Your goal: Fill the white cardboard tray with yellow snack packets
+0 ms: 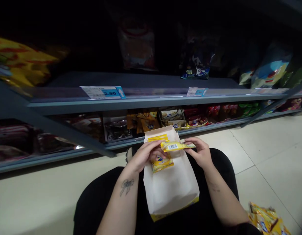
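Beyond our white box (172,182) stand shelves (151,103); above it, our left (151,153) and right (199,151) hands pinch a yellow packet (175,146).

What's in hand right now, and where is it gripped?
A yellow snack packet, held above the white box by both ends: left hand at the left end, right hand at the right.
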`<action>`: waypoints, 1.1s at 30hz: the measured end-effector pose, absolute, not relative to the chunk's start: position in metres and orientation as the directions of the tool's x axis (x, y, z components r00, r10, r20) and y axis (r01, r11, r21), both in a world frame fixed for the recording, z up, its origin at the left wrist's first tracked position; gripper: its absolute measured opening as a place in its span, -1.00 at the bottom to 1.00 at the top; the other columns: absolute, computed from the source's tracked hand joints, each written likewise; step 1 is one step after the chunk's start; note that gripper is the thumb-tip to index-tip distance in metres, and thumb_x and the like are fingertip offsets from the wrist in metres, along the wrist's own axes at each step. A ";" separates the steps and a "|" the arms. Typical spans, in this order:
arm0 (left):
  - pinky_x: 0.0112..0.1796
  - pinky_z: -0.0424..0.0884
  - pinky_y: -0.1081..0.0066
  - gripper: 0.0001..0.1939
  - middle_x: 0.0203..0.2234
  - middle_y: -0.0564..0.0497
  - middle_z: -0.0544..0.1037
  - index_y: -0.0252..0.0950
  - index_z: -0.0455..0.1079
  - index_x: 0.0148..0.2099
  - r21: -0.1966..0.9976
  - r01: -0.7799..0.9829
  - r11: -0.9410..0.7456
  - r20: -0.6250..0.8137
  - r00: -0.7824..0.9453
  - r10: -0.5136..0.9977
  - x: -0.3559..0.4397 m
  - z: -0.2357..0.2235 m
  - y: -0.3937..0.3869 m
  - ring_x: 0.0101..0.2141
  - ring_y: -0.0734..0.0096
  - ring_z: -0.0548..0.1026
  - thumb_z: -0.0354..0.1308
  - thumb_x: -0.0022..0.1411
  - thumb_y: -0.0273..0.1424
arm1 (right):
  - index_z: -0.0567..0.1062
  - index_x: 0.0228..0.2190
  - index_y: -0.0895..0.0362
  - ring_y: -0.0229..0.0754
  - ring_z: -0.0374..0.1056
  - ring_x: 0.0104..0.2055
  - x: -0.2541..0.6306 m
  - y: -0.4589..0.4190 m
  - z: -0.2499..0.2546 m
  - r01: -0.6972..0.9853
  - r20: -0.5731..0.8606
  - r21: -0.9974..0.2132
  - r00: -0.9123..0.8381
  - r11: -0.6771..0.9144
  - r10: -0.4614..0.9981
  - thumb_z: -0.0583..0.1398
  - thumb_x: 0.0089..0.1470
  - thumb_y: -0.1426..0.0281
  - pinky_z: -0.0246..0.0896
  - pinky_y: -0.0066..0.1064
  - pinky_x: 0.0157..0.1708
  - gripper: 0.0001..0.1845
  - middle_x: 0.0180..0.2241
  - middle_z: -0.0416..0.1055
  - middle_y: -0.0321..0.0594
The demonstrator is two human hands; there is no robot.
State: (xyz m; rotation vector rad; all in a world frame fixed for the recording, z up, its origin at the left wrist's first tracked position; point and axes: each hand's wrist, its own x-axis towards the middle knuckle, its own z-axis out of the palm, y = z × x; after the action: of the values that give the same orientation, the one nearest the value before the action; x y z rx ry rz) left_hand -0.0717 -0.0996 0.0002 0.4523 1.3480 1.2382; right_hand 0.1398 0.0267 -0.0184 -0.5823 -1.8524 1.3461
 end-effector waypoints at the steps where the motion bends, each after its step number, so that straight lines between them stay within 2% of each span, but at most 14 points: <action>1: -0.57 0.26 0.51 -0.52 -0.52 -0.08 0.58 -0.35 0.46 -0.22 0.870 -0.353 0.344 -0.450 -0.283 0.847 -0.071 0.001 -0.099 -0.50 0.33 0.55 0.30 0.11 0.01 | 0.63 -0.14 0.01 -0.08 0.55 -0.18 0.142 0.024 -0.022 -0.023 0.312 -0.925 -0.617 0.380 0.722 0.39 0.10 0.31 0.45 -0.22 -0.06 -0.75 -0.22 0.63 -0.19; 4: -0.56 0.27 0.52 -0.44 -0.53 -0.06 0.59 -0.33 0.42 -0.19 0.936 -0.254 0.242 -0.324 -0.364 0.873 -0.066 0.005 -0.097 -0.52 0.36 0.53 0.31 0.09 0.10 | 0.65 -0.23 0.04 -0.08 0.56 -0.25 0.144 0.018 -0.027 0.038 0.278 -0.930 -0.579 0.366 0.766 0.33 0.18 0.23 0.48 -0.27 -0.16 -0.83 -0.27 0.64 -0.18; 6: -0.60 0.21 0.53 -0.42 -0.57 0.01 0.56 -0.31 0.40 -0.15 0.961 -0.227 0.158 -0.239 -0.390 0.889 -0.062 0.007 -0.096 -0.59 0.43 0.46 0.33 0.08 0.10 | 0.61 -0.33 0.07 -0.12 0.54 -0.33 0.144 0.018 -0.027 0.014 0.190 -0.972 -0.535 0.233 0.823 0.31 0.19 0.12 0.47 -0.33 -0.30 -0.73 -0.35 0.62 -0.21; 8: -0.61 0.16 0.53 -0.47 -0.69 0.13 0.44 -0.29 0.39 -0.15 0.979 -0.179 0.096 -0.169 -0.455 0.874 -0.058 0.007 -0.096 -0.67 0.51 0.33 0.32 0.12 0.07 | 0.55 -0.39 0.09 -0.15 0.50 -0.41 0.144 0.019 -0.025 0.002 0.124 -0.988 -0.600 0.156 0.790 0.31 0.16 0.06 0.42 -0.39 -0.40 -0.65 -0.43 0.58 -0.24; 10: -0.61 0.12 0.53 -0.54 -0.75 0.20 0.29 -0.29 0.42 -0.20 0.992 -0.097 0.083 -0.122 -0.525 0.842 -0.055 0.006 -0.097 -0.70 0.55 0.21 0.31 0.15 0.02 | 0.54 -0.36 0.10 -0.15 0.50 -0.39 0.146 0.021 -0.022 0.026 0.158 -0.972 -0.665 0.234 0.730 0.33 0.14 0.08 0.42 -0.39 -0.37 -0.68 -0.41 0.58 -0.23; 11: -0.60 0.11 0.52 -0.56 -0.74 0.19 0.28 -0.30 0.44 -0.22 0.995 -0.049 0.090 -0.102 -0.546 0.831 -0.054 0.005 -0.097 -0.69 0.55 0.20 0.31 0.15 0.00 | 0.55 -0.33 0.10 -0.15 0.50 -0.37 0.148 0.021 -0.021 0.043 0.203 -0.951 -0.663 0.307 0.721 0.34 0.14 0.12 0.42 -0.38 -0.34 -0.70 -0.38 0.58 -0.23; 14: -0.58 0.12 0.48 -0.58 -0.65 0.13 0.34 -0.32 0.50 -0.25 0.989 0.077 0.127 -0.063 -0.556 0.829 -0.052 0.003 -0.100 -0.63 0.52 0.21 0.30 0.14 -0.03 | 0.55 -0.26 0.08 -0.17 0.47 -0.40 0.152 0.019 -0.019 0.093 0.380 -0.861 -0.534 0.499 0.755 0.34 0.16 0.19 0.40 -0.38 -0.37 -0.78 -0.38 0.57 -0.24; 18: -0.52 0.13 0.45 -0.61 -0.62 0.09 0.35 -0.31 0.52 -0.33 0.938 0.304 0.165 0.016 -0.515 0.857 -0.052 0.005 -0.105 -0.57 0.48 0.25 0.20 0.24 -0.05 | 0.54 -0.20 0.05 -0.16 0.49 -0.36 0.153 0.014 -0.018 0.083 0.468 -0.825 -0.455 0.559 0.758 0.33 0.17 0.25 0.45 -0.36 -0.36 -0.81 -0.31 0.58 -0.22; 20: -0.50 0.12 0.44 -0.60 -0.61 0.08 0.38 -0.30 0.50 -0.38 0.898 0.405 0.171 0.048 -0.477 0.878 -0.053 0.006 -0.106 -0.56 0.48 0.25 0.17 0.27 -0.07 | 0.55 -0.20 0.05 -0.16 0.50 -0.35 0.152 0.014 -0.018 0.069 0.441 -0.845 -0.471 0.530 0.764 0.32 0.18 0.24 0.47 -0.36 -0.35 -0.82 -0.29 0.59 -0.20; 23: -0.47 0.17 0.43 -0.60 -0.58 0.07 0.43 -0.29 0.49 -0.38 0.890 0.428 0.156 0.068 -0.464 0.883 -0.055 0.008 -0.106 -0.54 0.45 0.30 0.12 0.32 -0.08 | 0.57 -0.28 0.06 -0.19 0.48 -0.43 0.150 0.015 -0.020 0.058 0.353 -0.897 -0.502 0.438 0.790 0.31 0.19 0.22 0.43 -0.39 -0.42 -0.83 -0.35 0.59 -0.22; 25: -0.39 0.25 0.42 -0.63 -0.49 0.03 0.50 -0.28 0.49 -0.32 0.870 0.478 0.119 0.128 -0.454 0.882 -0.055 0.009 -0.105 -0.45 0.39 0.40 0.06 0.37 -0.13 | 0.57 -0.33 0.06 -0.19 0.48 -0.44 0.149 0.015 -0.022 0.034 0.290 -0.937 -0.481 0.349 0.827 0.33 0.17 0.20 0.42 -0.40 -0.43 -0.81 -0.40 0.58 -0.23; 27: -0.26 0.30 0.42 -0.68 -0.36 -0.01 0.56 -0.27 0.47 -0.26 0.808 0.585 0.076 0.212 -0.409 0.888 -0.055 0.010 -0.103 -0.31 0.33 0.48 0.01 0.41 -0.20 | 0.55 -0.36 0.06 -0.18 0.50 -0.41 0.149 0.016 -0.024 -0.019 0.235 -0.967 -0.445 0.253 0.864 0.36 0.14 0.19 0.42 -0.41 -0.41 -0.78 -0.41 0.58 -0.24; 29: -0.22 0.30 0.42 -0.71 -0.30 -0.02 0.57 -0.26 0.44 -0.23 0.740 0.668 0.077 0.244 -0.373 0.895 -0.054 0.009 -0.101 -0.25 0.31 0.50 -0.02 0.43 -0.24 | 0.53 -0.39 0.07 -0.19 0.50 -0.40 0.148 0.015 -0.025 -0.076 0.193 -0.981 -0.428 0.178 0.883 0.39 0.11 0.18 0.41 -0.44 -0.40 -0.76 -0.42 0.58 -0.25; 33: -0.35 0.25 0.42 -0.70 -0.44 0.03 0.56 -0.24 0.44 -0.23 0.723 0.666 0.183 0.250 -0.500 0.829 -0.052 0.001 -0.099 -0.41 0.36 0.49 -0.06 0.43 -0.24 | 0.51 -0.44 0.08 -0.24 0.46 -0.46 0.145 0.012 -0.024 -0.119 0.144 -0.988 -0.429 0.102 0.892 0.42 0.06 0.16 0.37 -0.48 -0.46 -0.70 -0.46 0.56 -0.28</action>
State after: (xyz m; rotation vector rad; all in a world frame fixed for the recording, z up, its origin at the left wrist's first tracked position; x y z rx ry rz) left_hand -0.0517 -0.0990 0.0008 1.4491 2.2548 1.2122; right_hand 0.1452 0.0123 -0.0239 -0.7960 -1.5127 1.4716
